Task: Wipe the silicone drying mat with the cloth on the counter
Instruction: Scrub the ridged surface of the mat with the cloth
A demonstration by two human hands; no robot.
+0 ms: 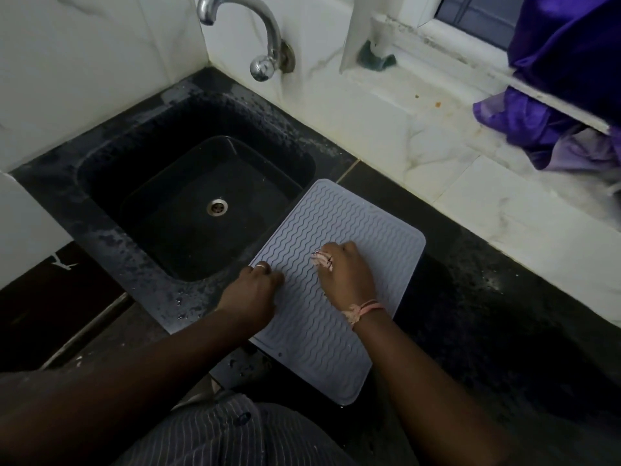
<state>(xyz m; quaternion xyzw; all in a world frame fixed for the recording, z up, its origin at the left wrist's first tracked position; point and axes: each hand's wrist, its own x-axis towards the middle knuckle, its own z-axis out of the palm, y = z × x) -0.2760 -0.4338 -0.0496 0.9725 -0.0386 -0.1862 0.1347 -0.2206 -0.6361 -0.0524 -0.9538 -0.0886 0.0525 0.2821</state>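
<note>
Right hand [344,274] fisted; left hand [253,292] curled.

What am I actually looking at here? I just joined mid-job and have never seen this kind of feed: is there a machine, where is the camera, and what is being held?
There is no machine. A person works with two bare hands, and the single picture comes from a wide-angle camera on their head, looking forward and down.

A grey silicone drying mat with wavy ridges lies on the dark counter, its far left corner reaching over the rim of the black sink. A tap sticks out of the wall above.

The right hand is closed around a small bunched cloth, pinkish with dark lines, pressing it onto the mat. The left hand rests at the mat's left edge with fingers curled, apparently steadying it. Purple fabric hangs at the window, upper right.
</note>
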